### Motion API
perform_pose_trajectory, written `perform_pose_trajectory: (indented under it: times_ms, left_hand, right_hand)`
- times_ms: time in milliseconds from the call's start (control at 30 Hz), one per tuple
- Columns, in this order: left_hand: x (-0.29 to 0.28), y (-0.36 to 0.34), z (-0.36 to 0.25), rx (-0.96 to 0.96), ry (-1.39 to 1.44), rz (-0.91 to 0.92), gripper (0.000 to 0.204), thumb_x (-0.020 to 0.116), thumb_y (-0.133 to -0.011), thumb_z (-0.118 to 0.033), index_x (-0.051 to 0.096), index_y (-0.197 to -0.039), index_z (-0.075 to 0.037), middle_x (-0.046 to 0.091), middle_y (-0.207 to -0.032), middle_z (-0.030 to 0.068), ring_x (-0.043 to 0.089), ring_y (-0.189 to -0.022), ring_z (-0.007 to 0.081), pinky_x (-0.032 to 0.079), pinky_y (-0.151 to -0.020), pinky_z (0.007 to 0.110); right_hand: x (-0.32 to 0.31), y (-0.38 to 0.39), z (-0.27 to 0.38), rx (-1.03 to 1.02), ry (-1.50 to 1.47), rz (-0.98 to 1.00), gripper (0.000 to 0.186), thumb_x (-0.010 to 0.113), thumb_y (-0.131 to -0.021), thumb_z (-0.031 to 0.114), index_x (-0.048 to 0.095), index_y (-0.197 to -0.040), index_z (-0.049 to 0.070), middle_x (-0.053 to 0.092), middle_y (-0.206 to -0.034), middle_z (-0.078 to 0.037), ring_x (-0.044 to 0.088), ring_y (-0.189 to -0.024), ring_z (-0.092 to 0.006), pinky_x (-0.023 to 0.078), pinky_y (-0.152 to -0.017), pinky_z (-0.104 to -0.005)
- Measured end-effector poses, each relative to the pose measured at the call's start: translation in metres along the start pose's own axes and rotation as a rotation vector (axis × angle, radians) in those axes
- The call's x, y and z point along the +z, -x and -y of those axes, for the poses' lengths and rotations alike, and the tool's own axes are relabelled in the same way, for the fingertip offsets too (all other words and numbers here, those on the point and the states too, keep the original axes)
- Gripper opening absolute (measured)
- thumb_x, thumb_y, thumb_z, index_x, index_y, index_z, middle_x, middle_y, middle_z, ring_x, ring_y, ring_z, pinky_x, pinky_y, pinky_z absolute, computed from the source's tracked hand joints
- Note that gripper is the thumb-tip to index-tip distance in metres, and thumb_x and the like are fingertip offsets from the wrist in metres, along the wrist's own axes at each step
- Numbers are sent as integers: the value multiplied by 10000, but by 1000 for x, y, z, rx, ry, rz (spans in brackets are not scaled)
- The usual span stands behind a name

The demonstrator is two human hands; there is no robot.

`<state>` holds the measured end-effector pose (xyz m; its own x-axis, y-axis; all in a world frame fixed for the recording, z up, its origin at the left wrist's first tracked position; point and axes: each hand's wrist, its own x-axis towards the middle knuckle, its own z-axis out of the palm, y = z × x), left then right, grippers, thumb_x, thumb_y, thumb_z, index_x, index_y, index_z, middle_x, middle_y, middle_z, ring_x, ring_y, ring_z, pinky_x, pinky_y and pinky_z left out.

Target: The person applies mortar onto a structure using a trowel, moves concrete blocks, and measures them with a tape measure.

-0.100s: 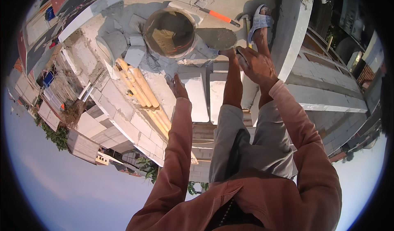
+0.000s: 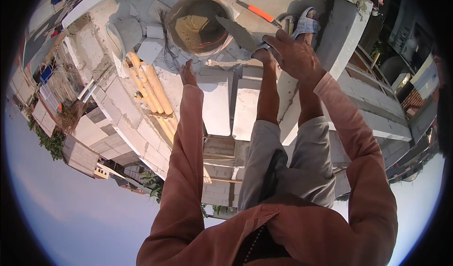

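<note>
While right hand [image 2: 295, 53] grips trowel [image 2: 238, 32], left hand [image 2: 188, 73] touches block [image 2: 214, 103].

light: harsh sun, hard shadows | focus: sharp | rim: strong fisheye bend — black vignette

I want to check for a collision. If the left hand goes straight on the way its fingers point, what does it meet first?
Probably the mortar-smeared surface just ahead of the left hand, then the round bucket of mortar beyond it. Depth is unclear in this wide view, so the hand might pass above the surface.
</note>
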<state>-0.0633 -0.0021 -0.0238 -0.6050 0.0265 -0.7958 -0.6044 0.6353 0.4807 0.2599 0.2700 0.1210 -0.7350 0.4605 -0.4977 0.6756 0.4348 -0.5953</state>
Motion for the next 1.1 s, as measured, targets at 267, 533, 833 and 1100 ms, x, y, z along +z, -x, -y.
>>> perform_pose_trajectory:
  times_ms: [267, 533, 833, 1100]
  left_hand:
    - [23, 3, -15, 131, 106, 398, 697, 701, -868, -151, 342, -1464, -179, 532, -1337, 89, 546, -1227, 262, 549, -895, 427]
    - [33, 24, -19, 426, 9, 401, 727, 680, -923, -225, 298, -1526, -84, 528, -1401, 112, 539, -1243, 224, 545, -876, 409]
    - [53, 40, -29, 309, -18, 555, 900, 715, -882, -311, 194, -1568, -51, 413, -1517, 124, 490, -1313, 244, 482, -1023, 353]
    - [37, 12, -45, 298, -133, 611, 887, 691, -811, -103, 207, -1552, -47, 448, -1476, 122, 478, -1327, 247, 441, -1066, 355]
  right_hand:
    - [43, -189, 64, -314, 720, 280, 344, 548, -946, 381, 746, -1070, 129, 737, -1092, -91, 679, -1062, -271, 470, -918, -473]
    - [94, -199, 58, -611, 690, -82, 479, 583, -924, 465, 682, -1248, 127, 723, -1113, -87, 629, -1124, -270, 443, -909, -474]
    - [120, -147, -48, -214, -37, 274, 416, 680, -896, 408, 684, -1200, 123, 723, -1034, -134, 698, -965, -289, 541, -883, -388]
    - [116, -81, -41, 162, -629, 268, 510, 681, -890, 491, 664, -1278, 161, 714, -1135, -124, 674, -1019, -257, 503, -938, -365]
